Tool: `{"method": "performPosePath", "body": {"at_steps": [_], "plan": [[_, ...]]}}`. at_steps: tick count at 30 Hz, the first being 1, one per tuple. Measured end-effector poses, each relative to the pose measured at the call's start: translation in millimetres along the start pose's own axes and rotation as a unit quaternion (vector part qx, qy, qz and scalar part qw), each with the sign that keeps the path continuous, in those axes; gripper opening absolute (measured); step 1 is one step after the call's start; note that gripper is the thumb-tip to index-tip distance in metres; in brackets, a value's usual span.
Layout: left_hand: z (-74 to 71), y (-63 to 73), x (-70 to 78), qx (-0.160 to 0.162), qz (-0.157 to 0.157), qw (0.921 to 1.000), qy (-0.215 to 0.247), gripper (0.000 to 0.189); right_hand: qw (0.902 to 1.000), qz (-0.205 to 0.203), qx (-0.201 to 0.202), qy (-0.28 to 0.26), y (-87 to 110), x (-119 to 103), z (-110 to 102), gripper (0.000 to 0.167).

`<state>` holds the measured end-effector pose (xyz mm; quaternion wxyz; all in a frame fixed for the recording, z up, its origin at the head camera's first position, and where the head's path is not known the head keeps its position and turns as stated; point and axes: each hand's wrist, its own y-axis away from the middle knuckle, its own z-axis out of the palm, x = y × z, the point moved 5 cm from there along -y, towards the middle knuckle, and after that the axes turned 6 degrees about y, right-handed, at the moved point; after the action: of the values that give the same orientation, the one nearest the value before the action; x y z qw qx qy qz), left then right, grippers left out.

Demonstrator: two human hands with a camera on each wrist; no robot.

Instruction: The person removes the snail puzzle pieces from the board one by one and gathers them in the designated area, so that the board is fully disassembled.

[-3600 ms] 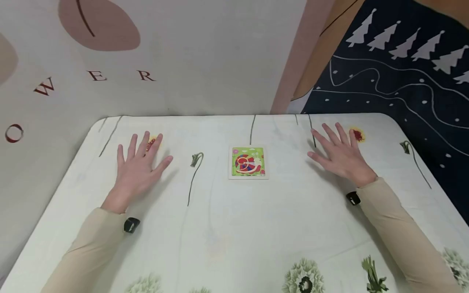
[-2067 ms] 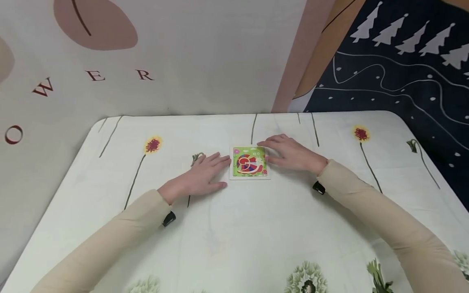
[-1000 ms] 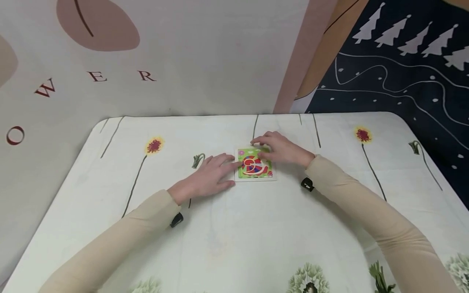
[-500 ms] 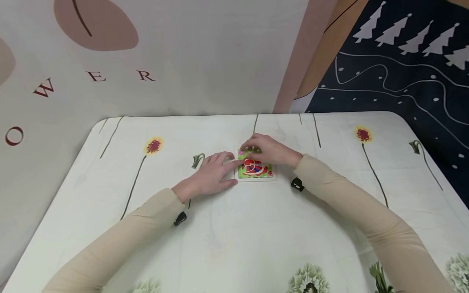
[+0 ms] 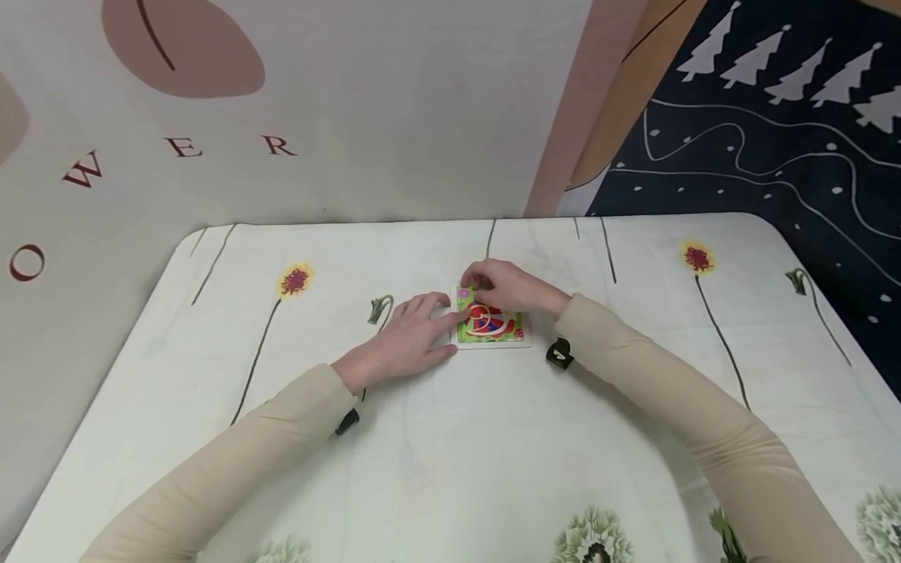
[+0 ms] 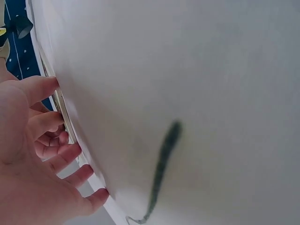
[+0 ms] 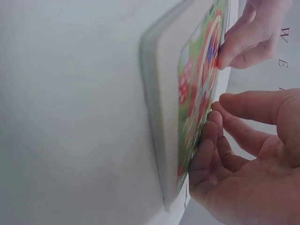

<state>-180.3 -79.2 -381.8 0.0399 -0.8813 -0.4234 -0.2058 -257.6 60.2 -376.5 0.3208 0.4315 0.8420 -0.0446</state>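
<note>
A small square picture puzzle (image 5: pixel 490 332) with a white frame lies flat on the table, showing a red and blue snail on green. My left hand (image 5: pixel 403 342) is at its left side, fingers spread; the index fingertip rests on the picture and the thumb lies by the lower left corner. From above, my right hand (image 5: pixel 512 288) reaches over the upper part with curled fingers. The right wrist view shows the right thumb (image 7: pixel 253 104) and index fingertips together at the picture's surface, the other fingers bent along the puzzle's far edge. The right hand hides the picture's upper part.
A white cloth printed with flowers covers the table (image 5: pixel 450 438). Behind it hangs a pale fabric wall (image 5: pixel 394 102) with letters. A dark cloth (image 5: pixel 760 156) with white trees is at the right.
Both hands came inward from the far sides to the puzzle. It shifted slightly right. The left index finger moved onto the picture, while the right hand slid left over its top and its fingers curled in.
</note>
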Motion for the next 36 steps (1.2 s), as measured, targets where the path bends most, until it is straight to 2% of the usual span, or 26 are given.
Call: {"method": "performPosePath", "body": {"at_steps": [10, 27, 36], "plan": [[-2.7, 0.7, 1.2, 0.01, 0.011, 0.9999, 0.001, 0.055, 0.9991, 0.018, -0.016, -0.036, -1.2, -1.9, 0.8, 0.027], [-3.8, 0.7, 1.7, 0.018, 0.017, 0.9997, 0.0, 0.055, 0.9986, -0.012, -0.035, -0.039, 1.9, -1.8, 0.8, 0.03], [-3.7, 0.7, 2.4, 0.012, 0.013, 0.9998, -0.004, 0.055, 0.9982, -0.021, -0.029, -0.048, 4.1, -1.3, 1.4, 0.032]]}}
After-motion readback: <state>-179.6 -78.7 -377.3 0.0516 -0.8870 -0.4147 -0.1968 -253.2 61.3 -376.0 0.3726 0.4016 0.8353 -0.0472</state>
